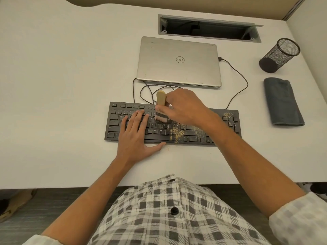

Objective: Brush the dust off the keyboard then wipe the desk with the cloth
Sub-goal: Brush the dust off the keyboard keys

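Observation:
A black keyboard (228, 127) lies across the middle of the white desk (62, 85). Yellowish dust (177, 132) is scattered over its lower middle keys, with more near its right end. My right hand (185, 106) grips a small wooden-handled brush (161, 99), whose bristles touch the keys in the keyboard's upper middle. My left hand (138, 137) rests flat on the keyboard's left half with straight fingers and the thumb along the front edge. A folded grey cloth (283, 101) lies on the desk to the right of the keyboard.
A shut silver laptop (178, 61) sits behind the keyboard, with black cables (238, 82) looping between them. A black mesh pen cup (279, 55) lies tipped at the right rear. An open cable slot (208, 28) is set into the desk's back.

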Demonstrator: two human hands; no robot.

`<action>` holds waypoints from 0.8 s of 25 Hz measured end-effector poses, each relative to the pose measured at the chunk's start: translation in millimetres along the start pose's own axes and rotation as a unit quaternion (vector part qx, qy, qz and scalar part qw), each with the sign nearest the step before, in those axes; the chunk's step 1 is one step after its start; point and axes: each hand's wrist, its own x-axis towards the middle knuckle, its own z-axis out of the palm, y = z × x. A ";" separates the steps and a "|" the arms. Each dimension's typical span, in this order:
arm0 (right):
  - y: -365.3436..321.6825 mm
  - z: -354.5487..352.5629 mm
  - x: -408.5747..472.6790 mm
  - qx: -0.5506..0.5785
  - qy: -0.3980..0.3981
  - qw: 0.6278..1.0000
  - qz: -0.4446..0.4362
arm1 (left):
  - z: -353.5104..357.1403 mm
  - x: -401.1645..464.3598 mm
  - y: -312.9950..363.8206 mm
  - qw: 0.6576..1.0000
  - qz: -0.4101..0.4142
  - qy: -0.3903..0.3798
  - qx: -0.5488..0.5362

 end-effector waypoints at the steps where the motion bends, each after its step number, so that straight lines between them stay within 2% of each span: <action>1: -1.1 3.1 -0.5 0.002 -0.002 1.000 0.000 | -0.2 -0.1 -0.2 1.000 0.000 -0.001 0.001; 4: 1.3 2.4 -5.0 -0.013 -0.049 0.999 -0.003 | 0.5 0.1 0.0 1.000 -0.005 -0.002 0.000; 8: -10.5 -3.2 -3.0 -0.029 -0.002 0.999 -0.029 | -0.1 -0.5 -0.1 1.000 -0.004 -0.003 0.001; 10: -15.4 2.1 -2.7 -0.023 -0.018 0.999 -0.040 | -0.3 -0.9 -0.7 1.000 -0.005 -0.006 0.004; 13: -7.2 -3.1 -2.6 -0.041 -0.069 0.997 -0.010 | 0.7 -0.4 -0.6 1.000 -0.008 -0.007 0.002; 17: -14.5 -4.7 0.1 -0.002 -0.032 0.999 -0.025 | 0.5 -0.8 -1.0 1.000 -0.006 -0.008 -0.002; 20: -15.7 0.9 -1.9 -0.024 -0.060 0.998 -0.023 | 0.7 -1.1 -0.8 1.000 -0.009 -0.008 -0.001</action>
